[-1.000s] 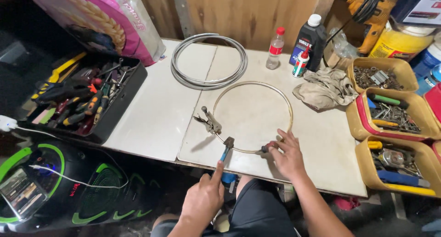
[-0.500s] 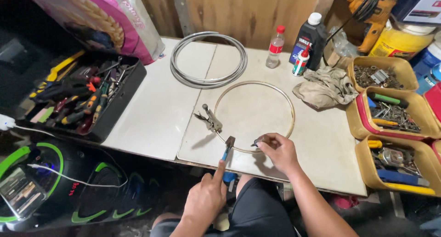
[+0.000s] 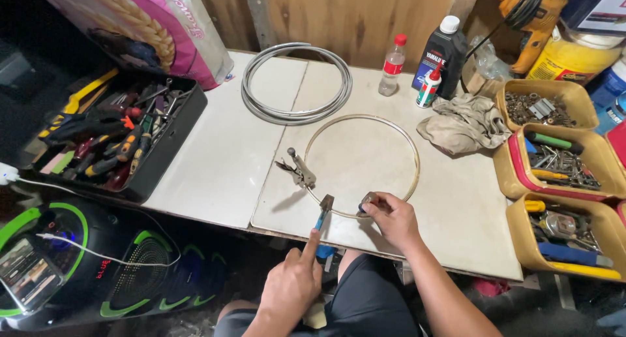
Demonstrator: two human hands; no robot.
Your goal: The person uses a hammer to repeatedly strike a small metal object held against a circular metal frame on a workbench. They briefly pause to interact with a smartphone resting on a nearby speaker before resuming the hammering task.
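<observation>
The thin metal ring (image 3: 362,165) lies flat on the pale surface (image 3: 215,161), its near arc close to the front edge. Locking pliers (image 3: 298,170) clamp its left side, apparently to keep the hoop from shifting.

Your left hand (image 3: 295,286) is clenched around the blue handle of a small hammer (image 3: 323,210), forefinger extended along the handle; the head rests just at the ring's near arc. Your right hand (image 3: 390,218) pinches the ring immediately to the right of the hammer head, thumb and fingers closed on the wire or a small part on it; which, you cannot tell. This grip appears to steady the work point.

Beyond the ring lie a grey coiled cable (image 3: 297,82), a small clear bottle (image 3: 392,65), a dark oil bottle (image 3: 442,54) and a crumpled rag (image 3: 464,123). Yellow parts bins (image 3: 554,170) line the right edge; an open black tool tray (image 3: 114,135) sits at the left. Open room remains inside the ring and on the left panel; the front edge is close to both hands.
</observation>
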